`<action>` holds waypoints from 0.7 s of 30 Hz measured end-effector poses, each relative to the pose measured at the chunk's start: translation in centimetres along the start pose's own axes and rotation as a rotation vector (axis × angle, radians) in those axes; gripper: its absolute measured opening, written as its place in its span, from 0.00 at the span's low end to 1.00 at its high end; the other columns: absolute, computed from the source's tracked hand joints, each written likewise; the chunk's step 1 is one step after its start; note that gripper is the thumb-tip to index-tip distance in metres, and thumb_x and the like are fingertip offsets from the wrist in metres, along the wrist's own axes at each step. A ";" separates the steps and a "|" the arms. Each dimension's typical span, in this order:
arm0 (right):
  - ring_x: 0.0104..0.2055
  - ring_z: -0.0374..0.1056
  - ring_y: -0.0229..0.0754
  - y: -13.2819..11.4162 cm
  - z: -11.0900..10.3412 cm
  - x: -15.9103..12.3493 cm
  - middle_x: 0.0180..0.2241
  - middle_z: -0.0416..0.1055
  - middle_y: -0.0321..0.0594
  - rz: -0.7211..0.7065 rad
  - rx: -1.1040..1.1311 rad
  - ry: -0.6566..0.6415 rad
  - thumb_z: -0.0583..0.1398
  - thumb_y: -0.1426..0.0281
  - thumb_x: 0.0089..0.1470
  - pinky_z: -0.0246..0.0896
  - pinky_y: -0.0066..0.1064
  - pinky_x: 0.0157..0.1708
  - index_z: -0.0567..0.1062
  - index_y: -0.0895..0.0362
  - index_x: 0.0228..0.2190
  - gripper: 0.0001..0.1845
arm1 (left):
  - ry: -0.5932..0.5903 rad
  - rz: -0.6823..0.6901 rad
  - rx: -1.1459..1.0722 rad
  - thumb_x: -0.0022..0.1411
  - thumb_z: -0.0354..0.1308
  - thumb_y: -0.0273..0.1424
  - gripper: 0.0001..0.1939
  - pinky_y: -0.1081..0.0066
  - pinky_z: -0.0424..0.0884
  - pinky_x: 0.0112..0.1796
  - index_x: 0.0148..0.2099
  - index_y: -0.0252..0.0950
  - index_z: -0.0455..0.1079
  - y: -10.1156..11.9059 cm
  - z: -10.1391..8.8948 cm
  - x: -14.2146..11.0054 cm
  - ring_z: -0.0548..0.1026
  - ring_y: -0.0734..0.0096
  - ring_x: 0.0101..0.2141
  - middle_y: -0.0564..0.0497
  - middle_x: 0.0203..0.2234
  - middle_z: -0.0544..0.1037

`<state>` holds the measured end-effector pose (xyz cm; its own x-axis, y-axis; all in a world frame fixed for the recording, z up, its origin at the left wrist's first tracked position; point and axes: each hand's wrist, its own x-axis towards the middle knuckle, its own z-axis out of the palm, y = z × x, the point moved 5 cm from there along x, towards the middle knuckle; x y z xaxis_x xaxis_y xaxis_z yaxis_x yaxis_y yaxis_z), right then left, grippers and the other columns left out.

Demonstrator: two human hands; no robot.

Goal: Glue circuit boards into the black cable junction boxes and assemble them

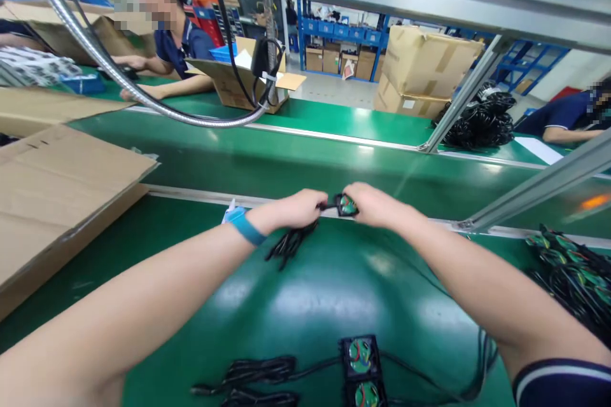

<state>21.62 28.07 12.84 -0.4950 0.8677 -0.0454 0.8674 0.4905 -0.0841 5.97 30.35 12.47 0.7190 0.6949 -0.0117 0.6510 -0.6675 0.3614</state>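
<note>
Stretched out over the far edge of the green bench, my right hand (372,205) grips a small black housing (347,205) with a green circuit board and coloured wires showing in it. My left hand (305,206), wearing a blue wristband (245,226), is closed on the black cable at the housing's left side. A bundled length of black cable (292,243) hangs below that hand. Nearer to me, two open black housings (361,359) with green boards lie one before the other, with coiled black cables (260,370) to their left.
Cardboard boxes (71,184) stand at the left. A pile of cables with green boards (573,261) lies at the right. A metal conduit (157,105) loops overhead, and a slanted metal post (534,187) rises at right. Co-workers sit across the green conveyor (267,162).
</note>
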 end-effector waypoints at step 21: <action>0.57 0.62 0.61 5.3 5.4 11.7 0.54 0.66 0.58 0.269 -0.038 0.125 0.67 0.61 0.53 0.56 0.51 0.54 0.67 0.59 0.57 0.34 | 0.086 -0.408 0.508 0.62 0.45 0.21 0.23 0.45 0.60 0.50 0.57 0.22 0.66 -19.7 1.0 5.4 0.67 0.38 0.54 0.23 0.51 0.71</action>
<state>20.19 40.36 6.45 -0.2389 0.9690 0.0624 0.9691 0.2420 -0.0480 -2.71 46.96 4.34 0.3818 0.9238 0.0275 0.9163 -0.3744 -0.1418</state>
